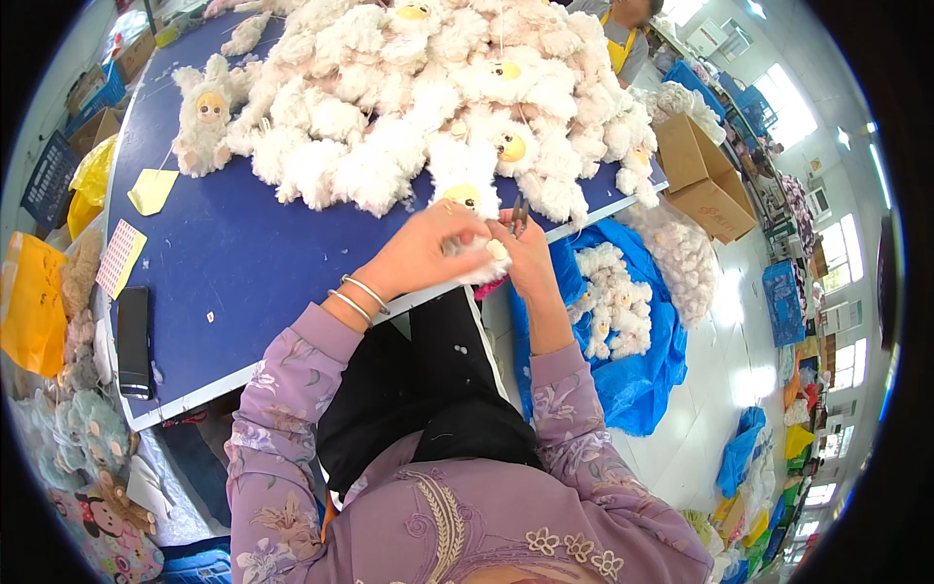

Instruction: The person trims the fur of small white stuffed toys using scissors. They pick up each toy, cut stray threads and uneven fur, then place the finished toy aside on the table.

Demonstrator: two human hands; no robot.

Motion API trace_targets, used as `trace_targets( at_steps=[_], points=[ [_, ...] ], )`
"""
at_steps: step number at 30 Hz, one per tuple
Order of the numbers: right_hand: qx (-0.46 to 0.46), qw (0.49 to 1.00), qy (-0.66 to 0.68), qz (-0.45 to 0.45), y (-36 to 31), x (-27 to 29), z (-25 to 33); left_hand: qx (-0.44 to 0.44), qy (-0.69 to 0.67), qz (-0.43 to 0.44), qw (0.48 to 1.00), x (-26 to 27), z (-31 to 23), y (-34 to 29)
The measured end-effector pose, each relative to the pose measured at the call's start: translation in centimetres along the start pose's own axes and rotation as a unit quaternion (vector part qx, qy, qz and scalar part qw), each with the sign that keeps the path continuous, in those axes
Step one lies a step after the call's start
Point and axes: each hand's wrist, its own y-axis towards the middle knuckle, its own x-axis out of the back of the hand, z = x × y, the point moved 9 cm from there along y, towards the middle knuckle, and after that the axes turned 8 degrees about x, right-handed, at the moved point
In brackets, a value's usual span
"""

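At the table's near edge, my left hand (pixel 423 251) is closed on a white plush toy (pixel 467 198) with a yellow face. Its fingers and thumb pinch the fluffy lower end. My right hand (pixel 526 255) is closed beside it, touching the same toy. Out of the right fist point the two dark tips of a small tool that looks like snips (pixel 520 212); its handles are hidden in the palm. Right behind the hands rises a big heap of similar white plush toys (pixel 375 161), several with yellow faces showing.
On the blue table (pixel 263 253) are a separate plush toy (pixel 206 115), a yellow paper (pixel 153 191), a sticker sheet (pixel 121 258) and a black phone (pixel 134 341). To the right stand a blue bag (pixel 637 394) holding plush toys and a cardboard box (pixel 705 185). Another person (pixel 623 39) is beyond the heap.
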Motion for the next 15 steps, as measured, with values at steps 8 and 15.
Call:
trace_targets(
  at_steps=[8,15],
  points=[
    [0.061,0.98,0.188,-0.027,-2.3,1.2,1.4,0.223,-0.205,-0.135,0.943,1.9,8.6,0.7],
    [0.082,0.994,0.034,0.06,-3.8,-0.2,4.0,0.166,-0.342,0.057,0.923,-0.2,2.4,0.3]
  ],
)
